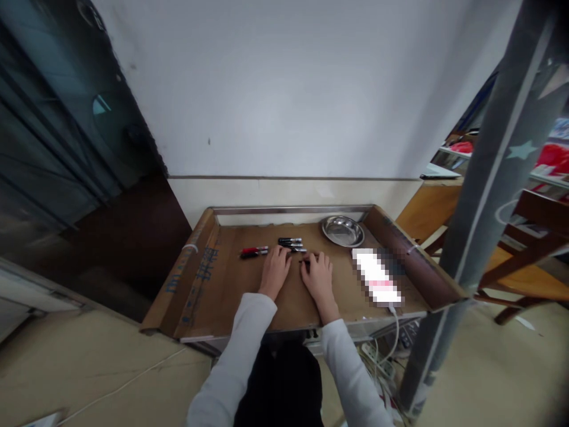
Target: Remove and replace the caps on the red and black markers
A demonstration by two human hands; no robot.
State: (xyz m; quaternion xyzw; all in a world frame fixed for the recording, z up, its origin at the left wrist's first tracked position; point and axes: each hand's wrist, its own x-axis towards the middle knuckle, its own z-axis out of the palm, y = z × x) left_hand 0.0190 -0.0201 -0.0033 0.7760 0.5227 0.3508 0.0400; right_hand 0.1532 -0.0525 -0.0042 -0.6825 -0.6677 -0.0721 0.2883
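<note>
My left hand (274, 271) rests on the cardboard with its fingers curled, the tips at the near end of a black marker (299, 250). Just beyond it, more black markers (290, 241) lie side by side. To the left of my left hand are a red marker (255, 249) and a black-capped marker (253, 254). My right hand (318, 275) is bent over the board, with a small dark piece, apparently part of a black marker (304, 261), showing at its thumb and forefinger. The rest of that piece is hidden by the hand.
A cardboard-lined tabletop (217, 296) with raised sides lies before me. At its back right sits a round steel dish (342, 231). A blurred-out white phone-like device (377, 279) with a cable lies at right. A grey post (484, 196) stands beside the table.
</note>
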